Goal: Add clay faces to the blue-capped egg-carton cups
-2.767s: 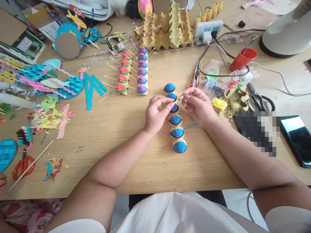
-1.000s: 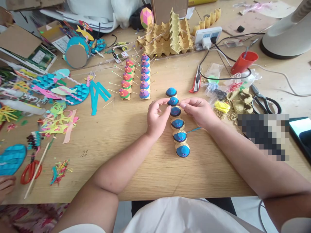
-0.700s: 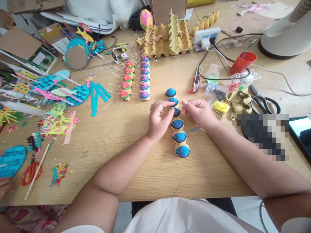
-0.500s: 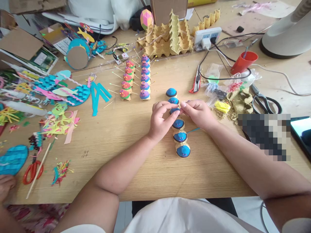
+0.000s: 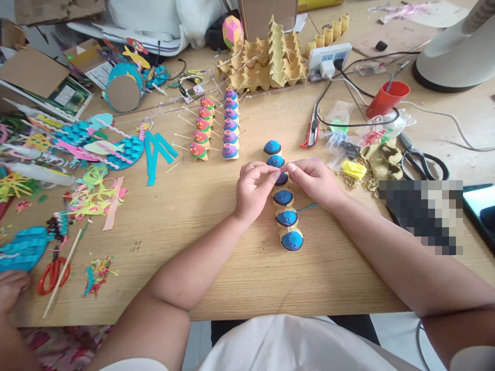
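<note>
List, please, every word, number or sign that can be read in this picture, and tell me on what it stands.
"49" over "124", roughly: small handwritten digits on the wooden table; faint, so the reading is uncertain.
Green booklet: white label with print, too small to read.
Paper sheet on the small cardboard box: printed lines, too blurred to read.
Small card near the egg trays: marks too small to read.
Nothing else legible.

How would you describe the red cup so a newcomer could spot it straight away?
Start at the big white fan base at the table's far right corner. Just left of it, on the wooden table, stands the red cup, ringed by a black cable. It is the only solid red container there, with a thin tool sticking out.
</note>
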The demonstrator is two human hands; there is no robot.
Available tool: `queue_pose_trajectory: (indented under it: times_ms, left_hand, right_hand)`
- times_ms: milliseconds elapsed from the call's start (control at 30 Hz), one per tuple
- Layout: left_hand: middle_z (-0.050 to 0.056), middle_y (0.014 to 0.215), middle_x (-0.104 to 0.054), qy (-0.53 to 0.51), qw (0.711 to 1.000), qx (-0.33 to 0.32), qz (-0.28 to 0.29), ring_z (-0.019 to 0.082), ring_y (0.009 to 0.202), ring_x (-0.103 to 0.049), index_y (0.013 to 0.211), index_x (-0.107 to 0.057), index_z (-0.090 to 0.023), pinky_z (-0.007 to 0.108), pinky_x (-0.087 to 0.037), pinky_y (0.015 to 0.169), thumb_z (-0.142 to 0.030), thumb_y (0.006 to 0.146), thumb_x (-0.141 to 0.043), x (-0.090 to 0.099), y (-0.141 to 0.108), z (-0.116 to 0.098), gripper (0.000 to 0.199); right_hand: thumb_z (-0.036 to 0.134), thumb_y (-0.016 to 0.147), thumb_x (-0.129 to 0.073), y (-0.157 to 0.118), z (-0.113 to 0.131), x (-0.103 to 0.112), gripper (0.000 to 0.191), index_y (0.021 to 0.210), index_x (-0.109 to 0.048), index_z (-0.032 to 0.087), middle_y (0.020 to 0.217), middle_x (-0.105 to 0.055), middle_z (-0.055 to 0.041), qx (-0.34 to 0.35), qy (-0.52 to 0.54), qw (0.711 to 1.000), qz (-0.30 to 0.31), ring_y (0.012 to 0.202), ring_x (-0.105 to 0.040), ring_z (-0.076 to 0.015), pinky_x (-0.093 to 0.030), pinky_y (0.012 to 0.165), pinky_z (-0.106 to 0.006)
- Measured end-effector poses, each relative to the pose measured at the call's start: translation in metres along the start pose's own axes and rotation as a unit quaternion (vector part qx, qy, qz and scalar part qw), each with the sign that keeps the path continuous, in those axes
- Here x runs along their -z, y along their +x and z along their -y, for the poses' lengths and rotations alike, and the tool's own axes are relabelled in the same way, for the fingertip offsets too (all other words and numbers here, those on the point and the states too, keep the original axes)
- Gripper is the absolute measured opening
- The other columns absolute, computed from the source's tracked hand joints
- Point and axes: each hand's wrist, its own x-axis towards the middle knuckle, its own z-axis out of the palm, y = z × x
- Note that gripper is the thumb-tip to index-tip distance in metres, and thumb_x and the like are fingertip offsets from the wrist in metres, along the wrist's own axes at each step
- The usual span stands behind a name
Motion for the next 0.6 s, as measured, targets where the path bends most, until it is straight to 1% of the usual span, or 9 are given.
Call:
queue_pose_trajectory:
  times_ms: [100,200,267,333,400,433,500,600]
  left_hand:
    - [0.004,0.102,-0.075,-0.011,1.0,0.004,0.003,0.02,0.108,-0.069,0.097,-0.084,-0.027,0.037,-0.052,0.106,-0.044,0.098,-0.077,0.0,0.0,0.001,0.018]
    - [0.005,0.104,-0.074,-0.012,1.0,0.005,0.007,0.02,0.109,-0.069,0.101,-0.085,-0.028,0.037,-0.052,0.108,-0.05,0.097,-0.076,0.001,0.0,0.002,0.024]
    - [0.006,0.109,-0.075,-0.015,1.0,0.01,0.008,0.021,0.113,-0.069,0.111,-0.084,-0.029,0.038,-0.054,0.109,-0.054,0.1,-0.071,0.001,0.001,0.005,0.031]
    - [0.007,0.119,-0.076,-0.025,0.999,0.022,0.0,0.022,0.119,-0.069,0.122,-0.081,-0.029,0.038,-0.055,0.109,-0.056,0.103,-0.064,0.0,0.002,0.009,0.037]
    - [0.008,0.131,-0.075,-0.038,0.999,0.032,-0.015,0.023,0.129,-0.068,0.131,-0.077,-0.03,0.04,-0.054,0.114,-0.056,0.106,-0.059,-0.001,0.002,0.016,0.04]
    - [0.008,0.136,-0.074,-0.041,0.999,0.031,-0.01,0.024,0.133,-0.067,0.136,-0.073,-0.03,0.041,-0.052,0.118,-0.055,0.107,-0.058,-0.002,0.002,0.02,0.041]
    - [0.008,0.143,-0.072,-0.038,0.999,0.03,0.018,0.025,0.141,-0.063,0.145,-0.067,-0.031,0.043,-0.049,0.123,-0.051,0.107,-0.058,-0.003,0.002,0.025,0.043]
    - [0.01,0.149,-0.069,-0.014,0.998,0.029,0.051,0.027,0.147,-0.06,0.15,-0.062,-0.031,0.048,-0.044,0.128,-0.045,0.107,-0.059,-0.003,0.002,0.029,0.045]
  right_hand:
    - [0.076,0.08,-0.08,0.001,-0.004,-0.002,0.058,0.083,-0.076,0.018,0.082,-0.073,-0.0046,-0.014,0.067,0.998,-0.004,0.075,-0.061,-0.016,-0.049,0.07,-0.03]
    - [0.069,0.076,-0.087,0.002,-0.008,-0.004,0.051,0.084,-0.076,0.019,0.083,-0.073,-0.0042,-0.024,0.105,0.994,-0.018,0.076,-0.061,-0.0156,-0.05,0.071,-0.03]
    - [0.065,0.077,-0.086,0.003,-0.01,-0.004,0.048,0.084,-0.075,0.019,0.083,-0.073,-0.0044,-0.024,0.099,0.994,-0.034,0.076,-0.06,-0.0157,-0.049,0.07,-0.03]
    - [0.06,0.081,-0.084,0.004,-0.011,-0.003,0.042,0.084,-0.076,0.019,0.083,-0.073,-0.0046,-0.025,0.066,0.995,-0.065,0.075,-0.059,-0.0155,-0.047,0.068,-0.03]
    - [0.052,0.085,-0.081,0.004,-0.011,-0.001,0.034,0.085,-0.076,0.019,0.077,-0.07,-0.0031,-0.03,0.011,0.995,-0.097,0.069,-0.054,-0.0142,-0.042,0.063,-0.029]
    - [0.048,0.087,-0.08,0.005,-0.011,-0.001,0.03,0.085,-0.077,0.018,0.072,-0.066,-0.0016,-0.033,-0.02,0.994,-0.107,0.066,-0.05,-0.0133,-0.039,0.061,-0.028]
    - [0.041,0.089,-0.077,0.006,-0.01,-0.001,0.024,0.087,-0.078,0.017,0.063,-0.058,0.0014,-0.036,-0.075,0.991,-0.109,0.061,-0.043,-0.0118,-0.034,0.059,-0.029]
    - [0.035,0.09,-0.074,0.006,-0.011,-0.001,0.021,0.089,-0.081,0.015,0.06,-0.054,0.0029,-0.032,-0.122,0.987,-0.101,0.059,-0.04,-0.0112,-0.032,0.059,-0.029]
